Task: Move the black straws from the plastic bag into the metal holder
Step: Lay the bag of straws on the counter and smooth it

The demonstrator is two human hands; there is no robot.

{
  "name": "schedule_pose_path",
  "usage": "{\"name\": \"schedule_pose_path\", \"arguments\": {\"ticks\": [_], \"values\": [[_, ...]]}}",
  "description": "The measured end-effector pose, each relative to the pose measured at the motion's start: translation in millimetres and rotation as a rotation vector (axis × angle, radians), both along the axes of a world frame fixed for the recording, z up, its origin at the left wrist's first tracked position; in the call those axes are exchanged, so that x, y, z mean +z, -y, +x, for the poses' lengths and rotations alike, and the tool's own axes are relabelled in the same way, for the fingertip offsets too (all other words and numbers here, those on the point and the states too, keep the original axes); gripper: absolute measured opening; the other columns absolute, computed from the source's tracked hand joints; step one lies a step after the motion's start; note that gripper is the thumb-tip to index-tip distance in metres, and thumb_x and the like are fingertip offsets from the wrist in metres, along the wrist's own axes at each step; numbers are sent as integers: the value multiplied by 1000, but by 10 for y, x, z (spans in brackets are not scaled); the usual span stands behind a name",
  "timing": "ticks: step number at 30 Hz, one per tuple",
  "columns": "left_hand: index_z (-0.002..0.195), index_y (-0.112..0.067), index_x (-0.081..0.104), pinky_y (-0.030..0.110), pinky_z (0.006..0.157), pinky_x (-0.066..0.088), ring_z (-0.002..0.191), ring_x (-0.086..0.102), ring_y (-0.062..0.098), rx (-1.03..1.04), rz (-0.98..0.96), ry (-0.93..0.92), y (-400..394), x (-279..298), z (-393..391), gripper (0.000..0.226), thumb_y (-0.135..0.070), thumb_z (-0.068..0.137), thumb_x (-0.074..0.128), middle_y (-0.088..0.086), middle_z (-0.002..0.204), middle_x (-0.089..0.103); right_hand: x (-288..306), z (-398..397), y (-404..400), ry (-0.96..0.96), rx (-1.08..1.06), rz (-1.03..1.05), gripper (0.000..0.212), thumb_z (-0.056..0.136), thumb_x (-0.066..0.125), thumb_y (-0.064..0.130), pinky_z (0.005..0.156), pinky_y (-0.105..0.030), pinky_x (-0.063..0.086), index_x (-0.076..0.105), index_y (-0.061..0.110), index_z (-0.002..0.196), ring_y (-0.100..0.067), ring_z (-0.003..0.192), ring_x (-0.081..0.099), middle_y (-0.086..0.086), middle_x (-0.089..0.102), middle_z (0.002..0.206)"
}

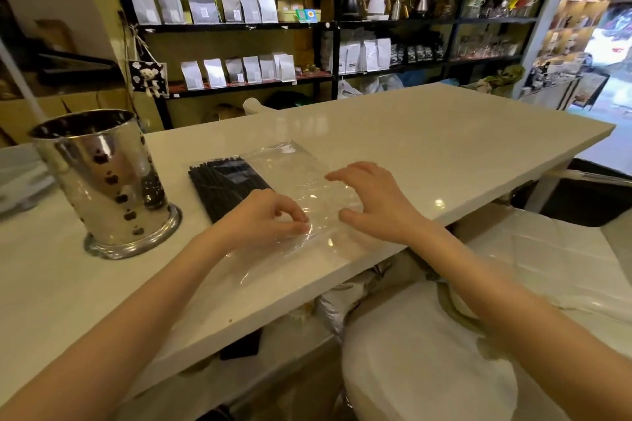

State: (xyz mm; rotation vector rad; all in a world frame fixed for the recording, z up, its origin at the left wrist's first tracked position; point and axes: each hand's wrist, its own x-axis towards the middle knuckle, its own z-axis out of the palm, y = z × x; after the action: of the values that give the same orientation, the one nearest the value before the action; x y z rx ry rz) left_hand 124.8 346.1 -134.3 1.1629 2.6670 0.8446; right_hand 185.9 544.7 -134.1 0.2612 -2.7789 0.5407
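A clear plastic bag lies flat on the white counter, with a bundle of black straws inside its left part. The shiny metal holder stands upright to the left of the bag, and a few dark straw tips show above its rim. My left hand pinches the near edge of the bag between thumb and fingertips, just below the straws. My right hand hovers over the bag's right side with its fingers spread, the fingertips touching or nearly touching the plastic.
The counter's front edge runs diagonally just below my hands. Beneath it are white covered surfaces and a silver bag. Black shelves with pouches and kettles fill the back wall. A grey object sits at the far left.
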Motion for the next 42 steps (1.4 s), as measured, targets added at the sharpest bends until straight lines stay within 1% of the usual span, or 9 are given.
{"name": "schedule_pose_path", "arguments": {"ticks": [3, 6, 11, 15, 23, 27, 30, 35, 42], "values": [[88, -26, 71, 26, 83, 48, 86, 61, 6, 23, 13, -1, 41, -45, 31, 15, -34, 78, 63, -8, 91, 71, -7, -51, 246, 73, 44, 126, 41, 84, 48, 48, 114, -44, 11, 57, 27, 118, -15, 122, 44, 5, 65, 113], [92, -23, 72, 30, 84, 51, 88, 63, 8, 98, 79, 52, 130, -114, 32, 23, -37, 81, 59, -5, 94, 71, 3, -77, 311, 43, 59, 112, 23, 85, 55, 42, 110, -44, 22, 67, 27, 99, -14, 102, 52, 9, 66, 91], [95, -10, 72, 18, 89, 47, 94, 67, 6, 260, 465, 588, 221, -147, 70, 49, -44, 91, 36, -1, 103, 71, -35, -36, 227, -67, 129, -55, 11, 80, 65, 35, 98, -39, 35, 72, 27, 83, -12, 83, 56, 10, 70, 81], [96, -7, 72, 21, 92, 46, 98, 67, 14, 247, 529, 675, 252, -164, 56, 68, -54, 90, 23, 4, 103, 72, 6, 65, 180, -100, 168, -116, 10, 78, 68, 31, 94, -36, 39, 74, 24, 82, -11, 80, 60, 7, 73, 81], [94, -21, 74, 20, 92, 45, 103, 61, 5, 196, 360, 438, 205, -216, 124, 26, -37, 83, 55, -8, 105, 70, 156, 411, -10, 180, 210, -121, 15, 84, 63, 25, 83, -25, 50, 72, 24, 95, -2, 83, 63, 6, 73, 91], [107, -25, 67, 23, 100, 40, 112, 54, 0, 113, 258, 268, 255, -212, 165, 32, -30, 75, 68, -9, 118, 64, 33, 547, -40, 270, 197, -74, 25, 86, 55, 25, 88, -28, 50, 68, 31, 106, -5, 93, 64, 6, 73, 100], [112, -20, 64, 24, 106, 35, 120, 48, 1, 48, 150, 237, 252, -222, 176, 42, -28, 71, 71, -4, 126, 60, -39, 590, -30, 256, 165, -60, 25, 88, 51, 27, 90, -30, 49, 67, 27, 108, -6, 97, 62, 6, 71, 108], [110, -17, 65, -5, 89, 28, 116, 46, -5, 9, 71, 102, 226, -281, 148, 39, -28, 73, 70, -4, 124, 62, -128, 542, 25, 164, 133, -89, 22, 88, 52, 27, 85, -34, 49, 70, 22, 101, -8, 92, 59, 4, 70, 102], [103, -18, 69, -2, 86, 36, 106, 54, -6, 78, 231, 70, 210, -250, 205, 29, -25, 75, 68, -4, 117, 64, -132, 404, 63, 121, 104, -110, 21, 88, 53, 23, 81, -32, 48, 70, 18, 98, -13, 88, 59, 1, 69, 94]]}}
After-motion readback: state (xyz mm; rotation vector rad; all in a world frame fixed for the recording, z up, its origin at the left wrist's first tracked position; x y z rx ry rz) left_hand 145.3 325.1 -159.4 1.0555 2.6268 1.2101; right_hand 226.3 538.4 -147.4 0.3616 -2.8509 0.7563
